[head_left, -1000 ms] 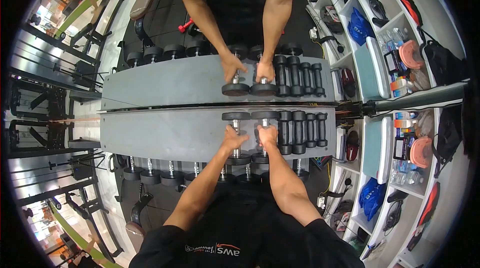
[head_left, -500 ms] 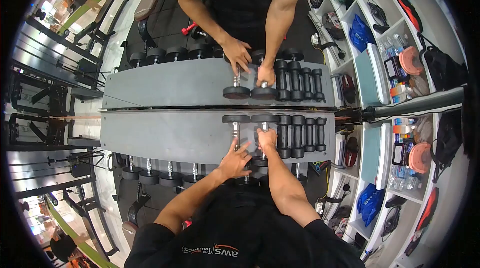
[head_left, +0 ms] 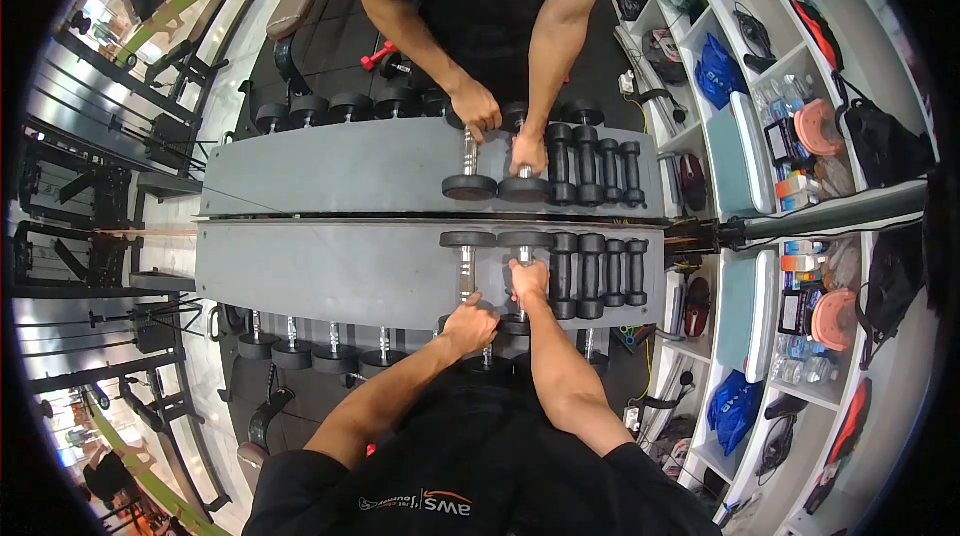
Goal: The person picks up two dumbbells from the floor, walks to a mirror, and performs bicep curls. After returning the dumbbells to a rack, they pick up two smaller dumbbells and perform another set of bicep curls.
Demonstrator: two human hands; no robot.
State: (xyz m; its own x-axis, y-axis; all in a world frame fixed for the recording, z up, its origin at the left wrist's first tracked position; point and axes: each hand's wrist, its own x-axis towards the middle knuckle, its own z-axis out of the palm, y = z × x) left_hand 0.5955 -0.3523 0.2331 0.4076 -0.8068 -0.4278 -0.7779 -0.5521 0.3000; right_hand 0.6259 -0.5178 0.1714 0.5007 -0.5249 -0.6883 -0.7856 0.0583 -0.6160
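Two chrome-handled dumbbells with black heads lie side by side on the grey rack shelf (head_left: 320,271). My left hand (head_left: 470,324) is curled over the near head of the left dumbbell (head_left: 466,261). My right hand (head_left: 528,281) is wrapped around the handle of the right dumbbell (head_left: 527,240). A mirror behind the rack repeats both arms and the dumbbells in the upper half of the view.
Several smaller black dumbbells (head_left: 597,271) lie in a row right of my right hand. More dumbbells (head_left: 312,354) sit on the lower tier. White cubby shelves (head_left: 800,336) with bags, bottles and pink plates stand at the right. Gym machines (head_left: 90,266) fill the left.
My left hand slid back off the left dumbbell's handle toward me and now closes over its near head. My right hand kept its grip on the other handle.
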